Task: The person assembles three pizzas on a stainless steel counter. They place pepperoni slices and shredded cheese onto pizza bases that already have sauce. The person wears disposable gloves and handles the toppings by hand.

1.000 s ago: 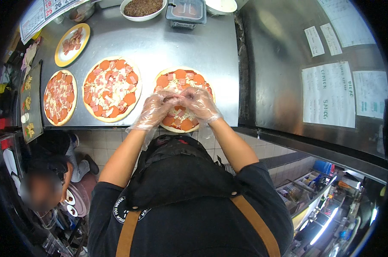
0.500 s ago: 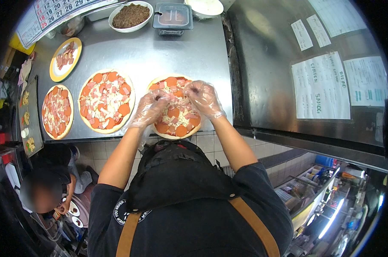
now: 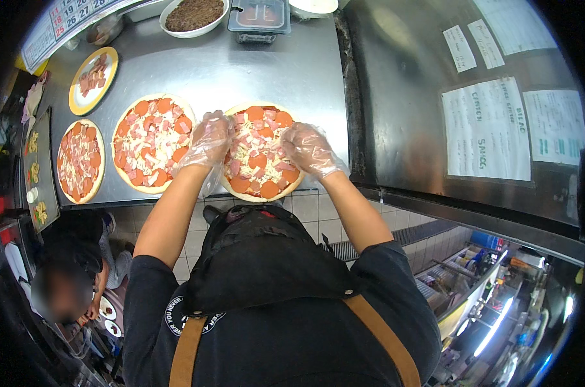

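Note:
A round uncooked pizza (image 3: 257, 160), topped with pepperoni slices, pinkish ham pieces and shredded cheese, lies on the steel counter in front of me. My left hand (image 3: 206, 143), in a clear plastic glove, is at its left rim with the fingers curled. On the opposite rim my right hand (image 3: 310, 149), gloved likewise, has its fingers bent and drawn together. Whether either hand pinches a topping or the crust is hidden. Left of my left hand lies a second topped pizza (image 3: 151, 143), and beyond it a third, smaller-looking one (image 3: 80, 161).
A yellow-rimmed plate (image 3: 111, 66) with ham pieces sits far left. Along the back stand a bowl of brown crumbled topping (image 3: 195, 16), a clear lidded container (image 3: 259, 22) and a white bowl (image 3: 313, 8). A metal panel with papers (image 3: 395, 97) borders the right. Another person crouches lower left.
My hands have moved apart, from close together over the pizza's upper part to its left and right rims. The whole view has shifted slightly.

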The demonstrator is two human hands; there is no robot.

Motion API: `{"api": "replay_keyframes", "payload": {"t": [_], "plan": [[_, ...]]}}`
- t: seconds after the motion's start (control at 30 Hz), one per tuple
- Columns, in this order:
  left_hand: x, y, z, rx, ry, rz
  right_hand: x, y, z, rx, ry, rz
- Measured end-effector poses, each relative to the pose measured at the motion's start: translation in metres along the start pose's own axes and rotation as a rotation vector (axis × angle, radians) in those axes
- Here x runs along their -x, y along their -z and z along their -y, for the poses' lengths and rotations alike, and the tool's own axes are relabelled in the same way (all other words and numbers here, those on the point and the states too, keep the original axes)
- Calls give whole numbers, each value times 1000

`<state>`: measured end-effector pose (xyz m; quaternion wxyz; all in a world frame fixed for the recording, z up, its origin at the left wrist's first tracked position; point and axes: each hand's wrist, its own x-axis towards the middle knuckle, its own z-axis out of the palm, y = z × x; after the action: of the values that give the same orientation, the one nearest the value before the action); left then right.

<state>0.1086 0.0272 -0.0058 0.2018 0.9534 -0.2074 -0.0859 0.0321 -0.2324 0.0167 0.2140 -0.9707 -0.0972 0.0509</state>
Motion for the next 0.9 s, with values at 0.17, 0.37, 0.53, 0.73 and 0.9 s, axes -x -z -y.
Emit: {"api": "replay_keyframes", "payload": {"t": [0.17, 0.37, 0.53, 0.73, 0.9], "plan": [[21, 4, -18, 61, -84, -24, 2, -29, 6, 151, 1, -27], [37, -9, -34, 283, -97, -76, 5, -10, 4, -130, -94, -33], [31, -25, -67, 663, -86, -16, 22, 15, 1, -647, -439, 131], [27, -21, -74, 780, 94, 125, 40, -4, -19, -512, -276, -42], [45, -40, -44, 341, -107, -99, 48, 3, -3, -141, -201, -74]]}}
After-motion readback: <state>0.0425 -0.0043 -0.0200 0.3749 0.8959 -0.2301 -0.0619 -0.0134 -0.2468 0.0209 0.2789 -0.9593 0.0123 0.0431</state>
